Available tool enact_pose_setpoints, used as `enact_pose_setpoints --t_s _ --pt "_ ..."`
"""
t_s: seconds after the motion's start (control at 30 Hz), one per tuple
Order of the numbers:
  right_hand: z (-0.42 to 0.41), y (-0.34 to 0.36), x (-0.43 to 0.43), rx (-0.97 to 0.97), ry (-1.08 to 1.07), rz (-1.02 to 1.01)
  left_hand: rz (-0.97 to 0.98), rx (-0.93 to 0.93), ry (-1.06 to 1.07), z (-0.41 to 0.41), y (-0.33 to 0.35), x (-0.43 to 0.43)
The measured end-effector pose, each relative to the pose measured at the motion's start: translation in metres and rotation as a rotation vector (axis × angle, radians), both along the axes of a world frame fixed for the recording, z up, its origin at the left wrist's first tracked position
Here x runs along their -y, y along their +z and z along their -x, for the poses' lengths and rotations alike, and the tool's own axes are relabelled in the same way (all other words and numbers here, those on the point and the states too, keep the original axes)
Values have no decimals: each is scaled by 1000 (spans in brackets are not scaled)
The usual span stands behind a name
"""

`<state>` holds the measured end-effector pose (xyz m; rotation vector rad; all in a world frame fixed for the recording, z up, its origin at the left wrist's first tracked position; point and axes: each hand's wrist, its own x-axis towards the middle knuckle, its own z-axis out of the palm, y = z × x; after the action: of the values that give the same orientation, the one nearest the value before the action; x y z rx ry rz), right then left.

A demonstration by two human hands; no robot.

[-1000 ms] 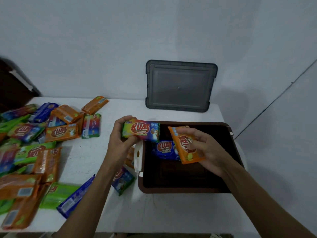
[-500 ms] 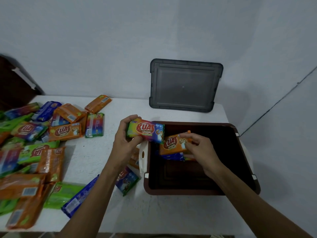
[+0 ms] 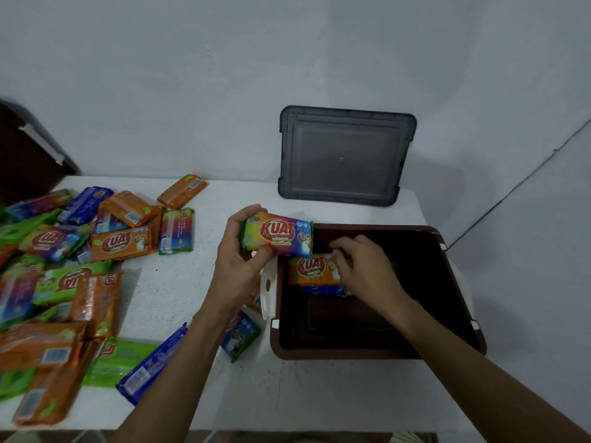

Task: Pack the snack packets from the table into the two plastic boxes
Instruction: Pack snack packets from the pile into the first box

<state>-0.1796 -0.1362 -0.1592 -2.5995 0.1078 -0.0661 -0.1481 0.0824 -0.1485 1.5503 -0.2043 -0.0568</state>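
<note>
since half a second ago the right hand [image 3: 364, 270] has lowered the orange snack packet [image 3: 315, 270] flat into the dark brown plastic box [image 3: 377, 353], fingers resting on it. left hand [image 3: 238, 266] grips the rainbow-coloured snack packet [image 3: 276, 235] at the rim. grey lid [image 3: 347, 155] leans behind.

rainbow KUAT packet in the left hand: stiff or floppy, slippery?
Probably fairly stiff: the rainbow packet keeps a flat slab shape though the left hand pinches only one end. Likely light, since thumb and fingers alone carry it. The glossy wrapper may be slippery, so a firm pinch seems wise.
</note>
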Motion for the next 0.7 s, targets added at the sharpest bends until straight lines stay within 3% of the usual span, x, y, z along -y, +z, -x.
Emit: enact_pose_setpoints --t_s 0.03,0.13,0.2,0.3,0.43,0.7 --pt "2 10 -2 30 -38 -214 8 8 -11 1 4 4" --pt "8 38 -8 -137 -34 -1058 3 41 -134 5 13 23" --pt "14 45 1 -151 -47 -1201 -128 97 -249 7 15 33" --pt "30 47 33 -129 -108 -1076 -546 351 -292 5 4 31" --pt "46 37 74 -122 -210 -781 -775 527 -139 4 -19 14" --pt "27 -14 75 -239 -177 -151 -764 413 24 12 -38 15"
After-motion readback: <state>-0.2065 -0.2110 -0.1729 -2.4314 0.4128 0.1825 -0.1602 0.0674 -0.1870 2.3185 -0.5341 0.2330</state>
